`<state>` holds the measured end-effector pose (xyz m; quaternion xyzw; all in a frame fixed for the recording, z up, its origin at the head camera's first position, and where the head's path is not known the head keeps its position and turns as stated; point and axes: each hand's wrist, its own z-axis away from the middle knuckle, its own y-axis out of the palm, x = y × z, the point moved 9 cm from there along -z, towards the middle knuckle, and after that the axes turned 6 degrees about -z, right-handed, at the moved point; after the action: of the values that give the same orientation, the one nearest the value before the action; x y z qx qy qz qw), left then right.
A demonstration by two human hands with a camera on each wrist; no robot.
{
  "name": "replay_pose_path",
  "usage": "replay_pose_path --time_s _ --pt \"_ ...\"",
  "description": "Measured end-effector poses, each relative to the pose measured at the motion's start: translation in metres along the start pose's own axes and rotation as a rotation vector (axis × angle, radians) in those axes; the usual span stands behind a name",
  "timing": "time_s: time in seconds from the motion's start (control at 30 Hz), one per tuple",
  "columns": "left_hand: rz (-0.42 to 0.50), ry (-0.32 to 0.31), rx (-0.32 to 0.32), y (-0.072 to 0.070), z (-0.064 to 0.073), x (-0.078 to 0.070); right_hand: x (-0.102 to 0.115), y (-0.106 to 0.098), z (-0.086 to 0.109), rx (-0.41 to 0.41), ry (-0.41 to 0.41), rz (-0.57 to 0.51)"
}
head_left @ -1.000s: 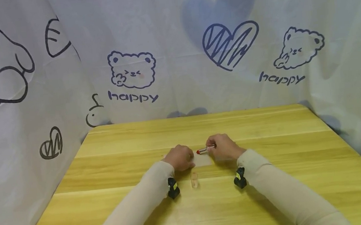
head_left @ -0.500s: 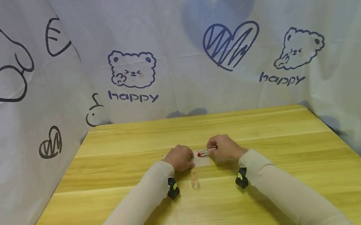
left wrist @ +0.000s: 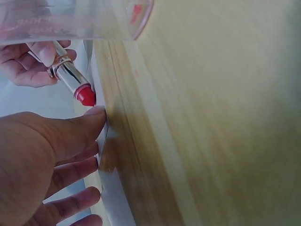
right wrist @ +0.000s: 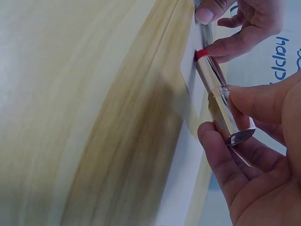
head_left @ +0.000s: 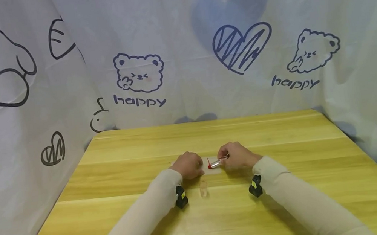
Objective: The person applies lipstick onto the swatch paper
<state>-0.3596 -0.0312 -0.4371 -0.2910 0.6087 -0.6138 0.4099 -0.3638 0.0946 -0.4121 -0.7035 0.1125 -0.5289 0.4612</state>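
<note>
In the head view my right hand (head_left: 237, 156) pinches a lipstick (head_left: 216, 163) with a shiny metallic case. Its red tip meets a white sheet of paper (head_left: 215, 171) lying on the table. A short red line (head_left: 208, 161) runs up the sheet from that tip. My left hand (head_left: 188, 165) rests on the left part of the paper, fingertips and thumb down, holding nothing. The left wrist view shows the red bullet (left wrist: 86, 95) just beyond the left thumb. In the right wrist view, thumb and fingers grip the lipstick's base (right wrist: 223, 113).
A clear cap (head_left: 203, 188) stands on the wooden table (head_left: 269, 208) nearer to me, between the two wrists. White cloth (head_left: 185, 83) with drawn bears and hearts hangs behind the table and along its sides.
The right hand has brought the lipstick slightly toward me and down the sheet, and a red line has appeared behind its tip. The left hand stays put.
</note>
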Motion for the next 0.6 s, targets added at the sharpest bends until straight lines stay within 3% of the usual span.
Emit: replay_pose_path --time_s 0.33,0.6 --pt "-0.003 -0.017 0.018 -0.0026 0.0022 -0.0015 0.0080 0.0025 0.0042 0.083 -0.062 0.031" --pt "0.005 -0.015 0.012 -0.0021 0.0017 -0.0010 0.0077 0.0034 0.0049 0.120 -0.045 0.022"
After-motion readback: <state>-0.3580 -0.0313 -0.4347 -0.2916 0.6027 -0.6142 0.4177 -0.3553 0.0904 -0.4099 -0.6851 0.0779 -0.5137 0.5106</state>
